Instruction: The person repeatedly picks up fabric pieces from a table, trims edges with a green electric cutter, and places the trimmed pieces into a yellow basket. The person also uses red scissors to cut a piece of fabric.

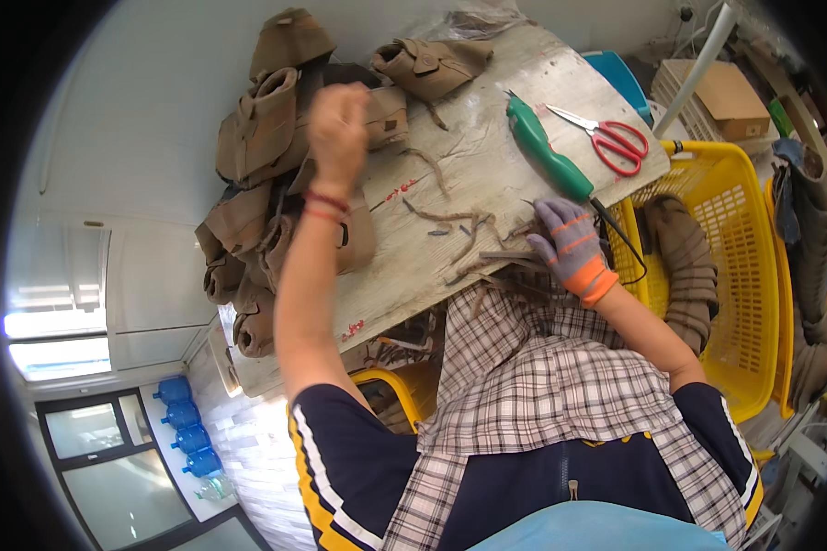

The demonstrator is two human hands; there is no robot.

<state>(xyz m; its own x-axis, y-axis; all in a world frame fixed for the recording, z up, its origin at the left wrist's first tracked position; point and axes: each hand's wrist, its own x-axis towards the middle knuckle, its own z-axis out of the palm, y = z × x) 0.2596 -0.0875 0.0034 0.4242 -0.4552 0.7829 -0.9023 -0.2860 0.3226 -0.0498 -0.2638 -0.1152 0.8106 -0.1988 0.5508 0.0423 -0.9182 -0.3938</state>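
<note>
My left hand, bare with a red cord at the wrist, is raised over a pile of brown sewn fabric pieces. It is slightly blurred and its fingers are curled into a fist; whatever they hold, if anything, is hidden. A brown piece with a small slot lies just beside it. My right hand, in a grey and orange glove, rests at the near table edge with its fingers stretched out. Under and beside the fingertips are thin brown strips. A green corded hand tool lies beyond it.
Red-handled scissors lie beside the green tool on the worn table. Another brown piece sits at the far edge. On the right, a yellow basket holds a ribbed brown bundle. The tool's black cord hangs toward the basket.
</note>
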